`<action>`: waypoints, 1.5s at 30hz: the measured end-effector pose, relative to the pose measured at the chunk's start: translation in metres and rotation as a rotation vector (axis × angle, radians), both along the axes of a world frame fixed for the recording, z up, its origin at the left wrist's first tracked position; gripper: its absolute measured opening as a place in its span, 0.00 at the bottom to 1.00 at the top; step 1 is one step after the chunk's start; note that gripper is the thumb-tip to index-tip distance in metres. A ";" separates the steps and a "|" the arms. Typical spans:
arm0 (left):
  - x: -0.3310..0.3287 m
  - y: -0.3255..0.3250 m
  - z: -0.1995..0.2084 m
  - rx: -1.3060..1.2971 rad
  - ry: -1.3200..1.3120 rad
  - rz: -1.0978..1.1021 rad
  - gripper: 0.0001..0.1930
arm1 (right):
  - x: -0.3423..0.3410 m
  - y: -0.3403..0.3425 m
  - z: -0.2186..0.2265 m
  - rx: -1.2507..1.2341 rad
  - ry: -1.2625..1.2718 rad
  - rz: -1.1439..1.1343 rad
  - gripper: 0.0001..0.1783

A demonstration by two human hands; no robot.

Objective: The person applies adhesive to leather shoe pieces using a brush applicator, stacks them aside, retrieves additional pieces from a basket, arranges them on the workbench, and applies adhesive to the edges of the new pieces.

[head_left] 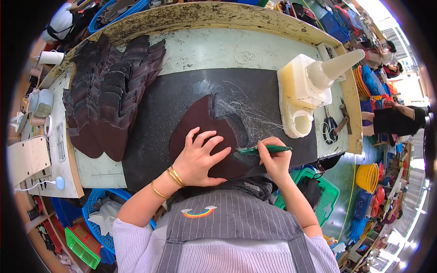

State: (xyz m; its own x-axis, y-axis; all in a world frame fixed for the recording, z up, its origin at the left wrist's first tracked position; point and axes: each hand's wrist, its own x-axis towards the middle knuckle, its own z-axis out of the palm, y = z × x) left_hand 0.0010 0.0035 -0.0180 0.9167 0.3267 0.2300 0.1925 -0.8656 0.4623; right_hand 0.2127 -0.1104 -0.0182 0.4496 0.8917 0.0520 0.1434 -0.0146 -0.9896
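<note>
A dark maroon, leather-like panel (198,119) with a notched top lies on the black work mat (150,123). Across it rests my left hand (199,159), fingers spread and pressing it flat. My right hand (276,164) grips a slim green-handled brush (250,150), its tip at the panel's right edge. Along that edge runs a dull greyish band. Whitish dried strands (255,111) streak the mat beyond. To the left, overlapping rows of similar maroon panels (109,84) are fanned out.
A squeeze bottle (298,84) of yellowish liquid, with a long cone nozzle, stands at the right beside a small open cup (301,123). Near the right rim lie scissors (328,129) and a hammer (342,119). A raised wooden border (205,16) edges the table. Baskets sit below.
</note>
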 end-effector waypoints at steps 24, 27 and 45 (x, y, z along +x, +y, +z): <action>-0.009 -0.008 -0.013 0.012 -0.162 0.060 0.26 | -0.003 0.056 0.037 -0.216 -0.422 0.584 0.10; -0.010 -0.006 -0.013 0.017 -0.173 0.062 0.26 | -0.010 0.049 0.042 -0.061 -0.370 0.534 0.10; -0.009 -0.014 -0.010 -0.065 -0.217 0.100 0.24 | -0.013 0.122 0.015 0.275 -0.468 0.582 0.09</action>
